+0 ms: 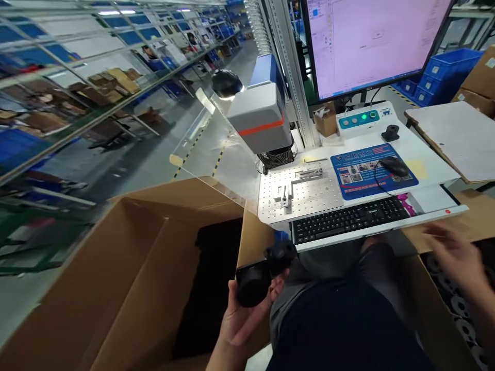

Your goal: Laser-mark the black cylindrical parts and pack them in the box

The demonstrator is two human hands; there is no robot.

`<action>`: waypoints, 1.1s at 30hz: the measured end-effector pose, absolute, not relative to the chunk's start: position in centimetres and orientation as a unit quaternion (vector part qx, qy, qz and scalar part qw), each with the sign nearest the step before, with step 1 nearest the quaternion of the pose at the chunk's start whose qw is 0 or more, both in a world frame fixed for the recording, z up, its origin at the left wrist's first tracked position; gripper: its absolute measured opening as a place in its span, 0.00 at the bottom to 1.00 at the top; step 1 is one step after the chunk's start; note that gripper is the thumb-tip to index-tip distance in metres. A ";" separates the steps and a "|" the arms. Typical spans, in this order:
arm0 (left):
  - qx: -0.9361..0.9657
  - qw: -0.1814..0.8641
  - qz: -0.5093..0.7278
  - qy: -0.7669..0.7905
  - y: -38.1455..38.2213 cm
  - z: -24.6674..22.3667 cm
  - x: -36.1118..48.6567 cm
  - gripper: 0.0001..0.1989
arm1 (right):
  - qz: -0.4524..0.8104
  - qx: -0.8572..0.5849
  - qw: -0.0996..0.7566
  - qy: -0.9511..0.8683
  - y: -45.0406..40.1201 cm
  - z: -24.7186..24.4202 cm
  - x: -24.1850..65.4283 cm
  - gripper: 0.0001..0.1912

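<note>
My left hand (247, 319) is wrapped round black flanged plastic parts (253, 286), beside the near wall of the large cardboard box on the left. One part shows a wide round body; a smaller cylindrical piece (284, 253) sticks up at its right, and I cannot tell whether it is separate. On the right, my right hand (458, 255) is slightly blurred, its fingers loosely apart with nothing visible in them. Below it, a carton holds several black parts with pale ring-shaped ends (460, 306). A similar black flanged part (391, 132) stands on the white desk.
The large cardboard box (127, 247) has a dark mass inside. Ahead are a perforated metal plate (266, 206) with small fixtures, a grey-white machine head (259, 113), a keyboard (351, 219) in a pull-out tray, a mouse (394, 166) and a monitor (375, 46).
</note>
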State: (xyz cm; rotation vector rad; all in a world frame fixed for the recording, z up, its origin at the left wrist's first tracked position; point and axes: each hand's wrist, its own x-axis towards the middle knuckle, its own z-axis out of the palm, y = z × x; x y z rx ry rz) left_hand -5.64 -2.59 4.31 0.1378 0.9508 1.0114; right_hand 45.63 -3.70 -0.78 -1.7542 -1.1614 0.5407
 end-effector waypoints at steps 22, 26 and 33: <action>0.192 0.616 0.568 0.510 -2.0 1.9 -13.1 0.35 | 0.254 -0.585 0.384 -0.668 14.1 3.9 15.9 0.25; 0.248 0.328 0.558 0.721 -0.9 -3.3 -17.5 0.35 | 0.161 -0.697 0.315 -0.624 21.2 2.5 15.5 0.27; 0.269 0.308 0.553 0.726 -1.0 -6.3 -18.7 0.34 | 0.107 -0.705 0.300 -0.634 26.2 0.0 14.3 0.32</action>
